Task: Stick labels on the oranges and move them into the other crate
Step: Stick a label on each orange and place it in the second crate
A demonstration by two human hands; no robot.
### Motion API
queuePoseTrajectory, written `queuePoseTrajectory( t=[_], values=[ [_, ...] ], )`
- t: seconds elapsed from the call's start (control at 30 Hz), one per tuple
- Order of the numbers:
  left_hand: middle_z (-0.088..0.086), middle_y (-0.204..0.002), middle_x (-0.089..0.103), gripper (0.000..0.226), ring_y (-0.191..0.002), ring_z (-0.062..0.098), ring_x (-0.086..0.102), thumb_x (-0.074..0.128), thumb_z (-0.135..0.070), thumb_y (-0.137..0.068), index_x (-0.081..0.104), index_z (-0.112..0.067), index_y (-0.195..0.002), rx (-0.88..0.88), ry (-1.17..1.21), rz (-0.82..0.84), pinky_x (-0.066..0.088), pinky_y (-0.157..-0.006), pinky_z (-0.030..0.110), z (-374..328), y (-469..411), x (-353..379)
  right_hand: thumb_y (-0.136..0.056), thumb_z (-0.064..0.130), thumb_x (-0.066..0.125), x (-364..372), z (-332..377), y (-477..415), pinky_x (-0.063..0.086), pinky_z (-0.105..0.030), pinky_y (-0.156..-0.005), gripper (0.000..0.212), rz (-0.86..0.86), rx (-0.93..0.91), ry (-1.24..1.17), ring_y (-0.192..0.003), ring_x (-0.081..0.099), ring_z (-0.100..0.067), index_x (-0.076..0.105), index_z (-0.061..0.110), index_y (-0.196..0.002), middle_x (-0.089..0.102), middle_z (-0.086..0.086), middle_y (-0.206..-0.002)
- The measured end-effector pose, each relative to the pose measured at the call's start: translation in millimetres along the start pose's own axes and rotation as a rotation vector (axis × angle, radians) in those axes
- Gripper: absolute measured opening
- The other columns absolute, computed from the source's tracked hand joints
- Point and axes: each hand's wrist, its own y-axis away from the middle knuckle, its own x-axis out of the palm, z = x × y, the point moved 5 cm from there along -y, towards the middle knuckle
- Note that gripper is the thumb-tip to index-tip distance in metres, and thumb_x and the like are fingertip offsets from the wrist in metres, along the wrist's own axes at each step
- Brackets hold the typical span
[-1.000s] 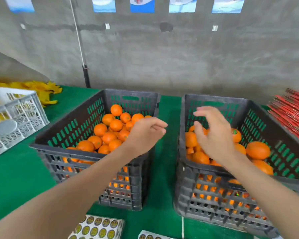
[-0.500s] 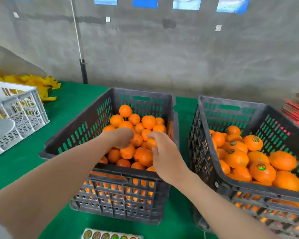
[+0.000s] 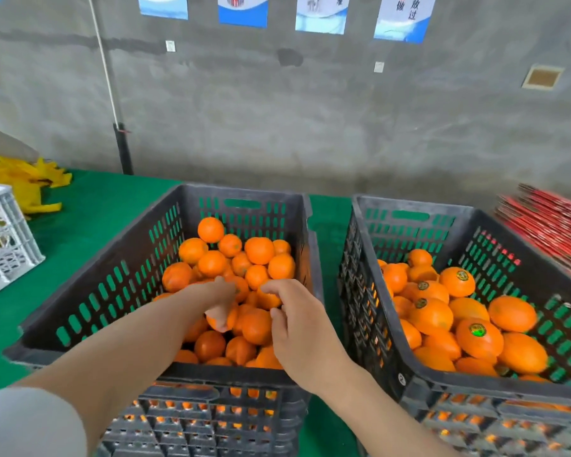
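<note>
Both hands are now down inside the left crate (image 3: 112, 285), a dark grey box of slotted plastic that holds the heap of bare round oranges (image 3: 259, 250). A second ago the right hand (image 3: 297, 324) hung spread over the right crate (image 3: 409, 206), the matching dark grey slotted box. The left hand (image 3: 220, 298) hovered loosely curled above the gap between the two. Both have since swung left and dropped into the fruit.

The right hand's fingers and thumb curl round one small orange (image 3: 267, 298) near the middle of the heap, which lies among its neighbours, not yet lifted. The left hand sits knuckles-up just beside it, thumb pointing down against another fruit. Its fingers are hidden under the hand, so I cannot tell whether it has hold of anything.

This looks like the start of a fresh round, with the last fruit delivered and the next being picked. The labelled oranges (image 3: 478, 336), each with a round green-and-gold sticker, lie in the right crate. The one being gripped shows no sticker and no label sheet is in view, so it probably needs lifting clear and labelling before it crosses over. Both crates stand side by side on the green-covered worktop (image 3: 80, 209)
</note>
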Motion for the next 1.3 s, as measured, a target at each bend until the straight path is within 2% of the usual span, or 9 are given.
queuePoseTrajectory(
  t=[0.13,0.27,0.43,0.63,0.77,0.87,0.97,1.1,1.3],
  values=[
    [0.011,-0.105,0.055,0.055,-0.083,0.023,0.062,0.075,0.001,-0.074,0.043,-0.019,-0.114,0.145,0.902,-0.211,0.056,-0.065,0.032,13.4,37.2,-41.0,-0.095,0.005,0.038,-5.9,-2.4,2.8,0.036,-0.012,-0.094,0.032,-0.135,0.002,-0.131,-0.110,0.046,-0.002,0.052,0.018,-0.122,0.054,0.007,-0.120],
    [0.016,-0.118,0.051,0.071,-0.090,0.033,0.064,0.074,0.021,-0.060,0.051,-0.024,-0.111,0.461,1.530,-0.262,0.059,-0.071,0.044,4.6,103.1,-65.1,-0.090,-0.005,0.040,-21.5,-2.8,11.5,0.045,-0.019,-0.089,0.030,-0.389,-0.053,-0.234,-0.098,0.056,-0.009,0.058,0.009,-0.109,0.060,0.002,-0.103],
    [0.016,-0.119,0.056,0.072,-0.092,0.025,0.064,0.082,0.011,-0.052,0.057,-0.024,-0.110,0.547,1.565,-0.368,0.057,-0.074,0.039,-28.7,172.0,-56.1,-0.090,-0.007,0.043,-39.7,2.3,25.8,0.050,-0.040,-0.087,0.030,-0.446,-0.013,-0.451,-0.097,0.060,-0.012,0.059,0.016,-0.101,0.063,0.003,-0.097],
    [-0.008,-0.114,0.063,0.081,-0.103,0.014,0.062,0.093,-0.014,-0.037,0.061,-0.033,-0.109,0.492,1.400,-0.478,0.054,-0.082,0.032,-81.5,228.2,-26.4,-0.088,0.012,0.048,-54.7,-24.5,109.0,0.051,-0.022,-0.071,0.023,-0.379,-0.041,-0.529,-0.085,0.062,-0.007,0.056,0.032,-0.095,0.064,0.015,-0.088],
    [-0.002,-0.102,0.068,0.073,-0.092,0.016,0.068,0.086,-0.032,-0.035,0.061,-0.031,-0.104,0.402,1.380,-0.309,0.056,-0.076,0.035,-121.4,236.1,30.5,-0.094,0.007,0.051,-18.6,-97.0,164.7,0.045,-0.023,-0.073,0.017,0.116,0.164,-0.100,-0.078,0.056,0.004,0.061,0.016,-0.104,0.065,0.002,-0.094],
    [-0.006,-0.107,0.064,0.065,-0.094,0.013,0.065,0.085,-0.026,-0.046,0.059,-0.035,-0.104,0.276,1.344,-0.169,0.055,-0.083,0.036,-148.6,224.0,81.1,-0.094,0.028,0.053,18.4,-149.4,196.5,0.039,-0.024,-0.102,0.039,0.539,0.363,0.211,-0.121,0.050,-0.013,0.052,0.013,-0.131,0.054,-0.004,-0.133],
    [0.004,-0.114,0.059,0.061,-0.099,0.022,0.062,0.087,-0.010,-0.058,0.057,-0.030,-0.108,0.087,1.454,-0.075,0.053,-0.085,0.037,-159.7,204.6,127.1,-0.086,0.044,0.057,41.3,-164.7,210.8,0.031,-0.036,-0.110,0.057,0.696,0.431,0.326,-0.133,0.035,-0.023,0.046,0.019,-0.137,0.040,-0.007,-0.144],
    [0.015,-0.118,0.057,0.079,-0.100,0.030,0.063,0.082,-0.008,-0.052,0.050,-0.011,-0.124,-0.092,1.844,0.046,0.056,-0.078,0.034,-161.1,190.0,167.2,-0.077,0.051,0.066,51.7,-165.4,211.6,0.038,-0.036,-0.099,0.054,0.663,0.380,0.451,-0.119,0.044,-0.026,0.058,0.018,-0.119,0.049,-0.008,-0.123],
    [0.019,-0.120,0.058,0.084,-0.105,0.029,0.059,0.080,-0.019,-0.054,0.046,-0.001,-0.128,-0.169,1.940,0.074,0.052,-0.082,0.035,-162.6,186.2,185.6,-0.085,0.023,0.064,40.1,-167.5,209.3,0.042,-0.026,-0.083,0.021,0.433,0.375,0.262,-0.103,0.054,-0.019,0.060,0.014,-0.104,0.057,-0.003,-0.114]
  ],
)
